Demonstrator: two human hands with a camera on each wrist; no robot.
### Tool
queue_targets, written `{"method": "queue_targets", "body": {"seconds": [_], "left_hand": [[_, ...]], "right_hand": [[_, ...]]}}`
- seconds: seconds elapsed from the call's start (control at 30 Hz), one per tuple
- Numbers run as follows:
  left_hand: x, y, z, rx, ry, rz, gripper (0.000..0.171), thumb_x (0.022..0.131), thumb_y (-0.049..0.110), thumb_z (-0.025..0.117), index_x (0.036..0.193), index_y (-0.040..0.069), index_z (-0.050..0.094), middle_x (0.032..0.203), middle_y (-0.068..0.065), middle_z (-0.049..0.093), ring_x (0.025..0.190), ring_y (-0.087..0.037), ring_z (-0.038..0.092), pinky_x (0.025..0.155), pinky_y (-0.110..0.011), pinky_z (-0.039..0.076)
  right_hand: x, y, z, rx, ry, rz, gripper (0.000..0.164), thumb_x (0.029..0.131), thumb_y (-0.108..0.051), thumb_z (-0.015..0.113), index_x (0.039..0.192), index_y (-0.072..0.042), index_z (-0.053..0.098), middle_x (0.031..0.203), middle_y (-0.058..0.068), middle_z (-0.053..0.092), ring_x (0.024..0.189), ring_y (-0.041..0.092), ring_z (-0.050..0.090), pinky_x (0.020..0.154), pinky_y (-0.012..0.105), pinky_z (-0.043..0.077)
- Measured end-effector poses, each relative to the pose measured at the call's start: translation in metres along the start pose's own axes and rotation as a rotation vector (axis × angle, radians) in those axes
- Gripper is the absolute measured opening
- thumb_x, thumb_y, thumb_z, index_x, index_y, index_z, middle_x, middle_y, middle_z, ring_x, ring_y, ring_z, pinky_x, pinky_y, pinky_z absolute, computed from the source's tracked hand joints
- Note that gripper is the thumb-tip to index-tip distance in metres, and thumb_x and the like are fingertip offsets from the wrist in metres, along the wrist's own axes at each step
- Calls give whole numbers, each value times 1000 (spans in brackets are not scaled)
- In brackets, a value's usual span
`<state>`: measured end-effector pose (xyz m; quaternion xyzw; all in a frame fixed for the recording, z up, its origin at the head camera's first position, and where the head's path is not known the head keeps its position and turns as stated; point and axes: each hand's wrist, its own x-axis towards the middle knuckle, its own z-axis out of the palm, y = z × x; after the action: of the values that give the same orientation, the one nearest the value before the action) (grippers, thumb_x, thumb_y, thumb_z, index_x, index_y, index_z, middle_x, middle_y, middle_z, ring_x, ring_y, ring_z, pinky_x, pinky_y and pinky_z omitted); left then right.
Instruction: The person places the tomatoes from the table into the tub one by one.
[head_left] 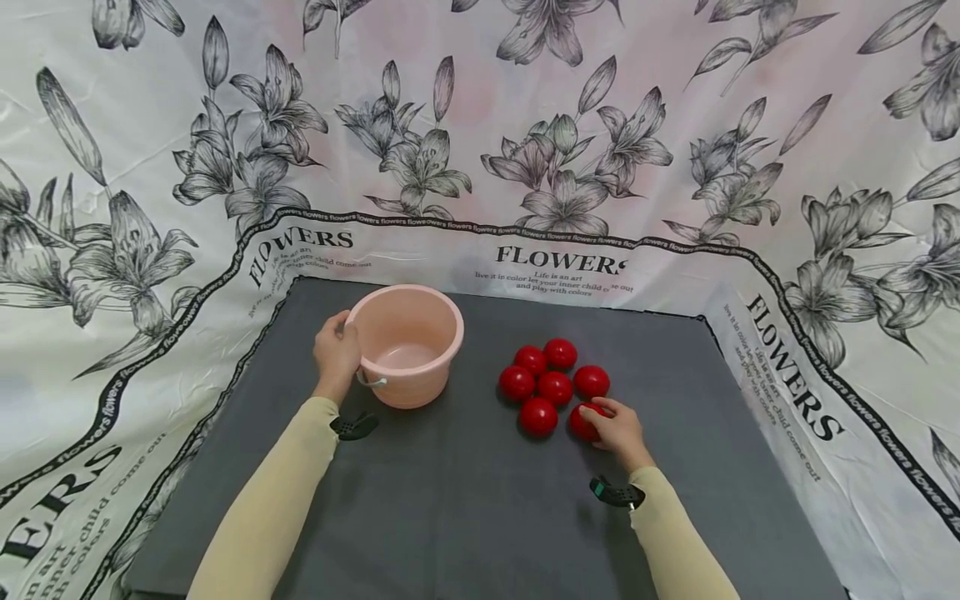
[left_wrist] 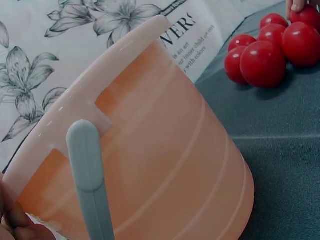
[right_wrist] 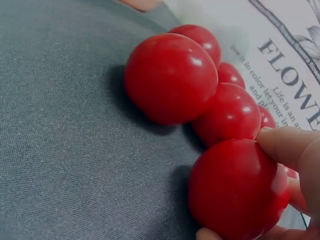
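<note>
Gripping its rim (left_wrist: 95, 80), the left hand (head_left: 337, 350) is holding a pink bucket (head_left: 412, 387) near the far left corner of the grey worktop (head_left: 465, 508), while the right hand (head_left: 618, 429) is pinching a red ball (right_wrist: 232, 190). Six other red balls (head_left: 537, 417) are lying clustered just beside that one, right of the bucket.

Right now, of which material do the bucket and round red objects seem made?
Bucket: probably moulded plastic, smooth with a soft sheen; curved lines cross its wall. Round red objects: glossy, perhaps plastic or waxy fruit; bright highlights show smoothness only.
</note>
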<state>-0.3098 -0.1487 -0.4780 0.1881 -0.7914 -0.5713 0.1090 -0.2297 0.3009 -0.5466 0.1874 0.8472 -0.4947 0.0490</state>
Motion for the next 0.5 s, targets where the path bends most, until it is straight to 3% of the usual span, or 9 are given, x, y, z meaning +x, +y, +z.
{"method": "queue_targets", "body": {"seconds": [0.1, 0.27, 0.37, 0.5], "left_hand": [[0, 1, 1, -12, 0, -4, 46, 106, 26, 42, 150, 15, 51, 93, -10, 57, 54, -9, 49, 50, -22, 42], [0, 0, 2, -13, -3, -6, 46, 105, 25, 44, 149, 16, 52, 89, -9, 56, 56, -10, 51, 49, -22, 42], [0, 0, 2, -13, -10, -3, 47, 105, 25, 44, 150, 15, 51, 86, -8, 56, 56, -11, 51, 49, -23, 42], [-1, 0, 1, -29, -6, 1, 47, 104, 24, 45, 150, 15, 51, 83, -6, 54, 53, -11, 49, 48, -24, 42]], "right_hand": [[0, 3, -2, 67, -1, 15, 58, 97, -33, 68, 144, -2, 53, 142, 30, 52, 97, 26, 67, 72, 37, 63], [3, -4, -13, 236, -25, 81, 64, 100, -36, 64, 151, -2, 44, 154, 26, 42, 121, 33, 57, 75, 35, 63], [6, -23, -21, 318, -4, 80, 64, 101, -35, 62, 152, -2, 42, 156, 24, 39, 114, 25, 59, 71, 30, 62], [10, -69, -22, 391, 3, 14, 60, 101, -32, 62, 152, -6, 43, 154, 18, 43, 100, 10, 61, 68, 25, 60]]}}
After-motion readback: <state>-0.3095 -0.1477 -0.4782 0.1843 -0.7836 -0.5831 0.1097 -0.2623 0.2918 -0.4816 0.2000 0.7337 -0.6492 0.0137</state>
